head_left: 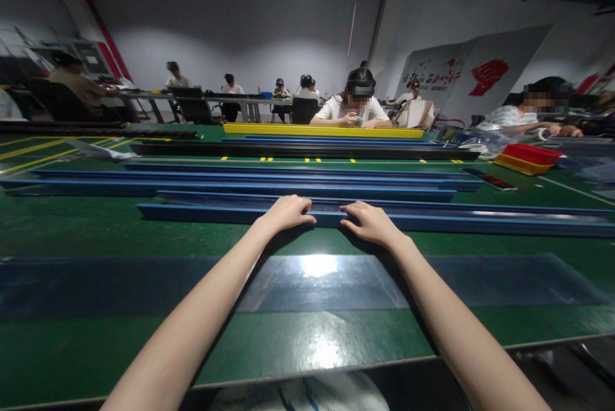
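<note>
A long blue channel-shaped strip (202,212) lies across the green table in front of me. My left hand (289,212) grips its near side wall, thumb in front and fingers over the top edge. A short gap to the right, my right hand (369,221) holds the same wall in a like way. Between the two hands the strip's front face shows. A clear plastic sheet (475,280) lies flat under my forearms, nearer to the table edge.
More blue strips (230,185) lie just behind. Further back are a black strip (298,150) and a yellow strip (321,131). A phone-like dark slab (490,179) and a red tray (528,156) are at right. A co-worker (353,104) sits across the green table (86,353).
</note>
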### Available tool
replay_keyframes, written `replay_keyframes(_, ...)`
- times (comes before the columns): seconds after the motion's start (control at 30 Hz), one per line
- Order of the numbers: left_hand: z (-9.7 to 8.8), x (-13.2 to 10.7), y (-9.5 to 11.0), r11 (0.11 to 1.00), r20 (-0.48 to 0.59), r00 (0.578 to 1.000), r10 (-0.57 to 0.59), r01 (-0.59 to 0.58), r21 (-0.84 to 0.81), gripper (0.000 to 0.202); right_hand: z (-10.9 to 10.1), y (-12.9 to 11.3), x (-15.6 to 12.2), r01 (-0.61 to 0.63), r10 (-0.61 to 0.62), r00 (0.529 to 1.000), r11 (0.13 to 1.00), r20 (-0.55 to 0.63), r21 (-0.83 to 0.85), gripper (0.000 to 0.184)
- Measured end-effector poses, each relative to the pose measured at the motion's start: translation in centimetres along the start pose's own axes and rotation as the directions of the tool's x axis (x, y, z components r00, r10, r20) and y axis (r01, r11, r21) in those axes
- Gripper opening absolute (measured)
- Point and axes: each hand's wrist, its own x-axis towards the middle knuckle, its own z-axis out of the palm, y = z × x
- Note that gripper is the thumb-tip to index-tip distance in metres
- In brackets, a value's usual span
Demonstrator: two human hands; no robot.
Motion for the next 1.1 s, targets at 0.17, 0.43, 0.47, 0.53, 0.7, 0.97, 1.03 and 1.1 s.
replay_keyframes(0.17,-0.06,-0.05,0.08,0.996,0.004,0.999,0.049,-0.049,-0.08,0.022,-0.07,-0.07,0.04,-0.014,0.014,1.0,1.0,0.009,0.006,0.039)
replay_keyframes(0.43,0.43,0.08,-0.32,0.983,-0.049,0.989,0.142,-0.147,-0.113,0.025,-0.33,-0.28,0.03,-0.024,0.025,0.999,0.999,0.029,-0.046,0.034)
replay_keyframes(0.47,0.48,0.09,-0.37,0.982,-0.052,0.988,0.147,-0.152,-0.109,0.026,-0.36,-0.31,0.03,-0.024,0.025,0.999,0.998,0.031,-0.056,0.033)
replay_keyframes(0.53,0.52,0.1,-0.44,0.984,-0.049,0.988,0.145,-0.149,-0.099,0.027,-0.43,-0.37,0.03,-0.026,0.029,0.999,0.997,0.04,-0.075,0.033)
replay_keyframes(0.7,0.35,0.07,-0.37,0.991,-0.036,0.991,0.125,-0.127,-0.046,0.032,-0.56,-0.49,0.03,-0.039,0.043,0.998,0.996,0.053,-0.082,0.033)
replay_keyframes(0.97,0.09,-0.06,-0.2,0.995,-0.036,0.995,0.097,-0.097,-0.008,0.032,-0.48,-0.43,0.07,-0.028,0.033,0.998,0.995,0.047,-0.098,0.033)
replay_keyframes(1.03,0.08,-0.09,-0.21,0.996,-0.036,0.995,0.092,-0.092,-0.006,0.032,-0.46,-0.43,0.09,-0.03,0.035,0.998,0.994,0.049,-0.103,0.033)
replay_keyframes(1.1,0.1,-0.11,-0.26,0.996,-0.039,0.995,0.087,-0.087,-0.009,0.033,-0.44,-0.44,0.09,-0.034,0.04,0.998,0.994,0.05,-0.106,0.032)
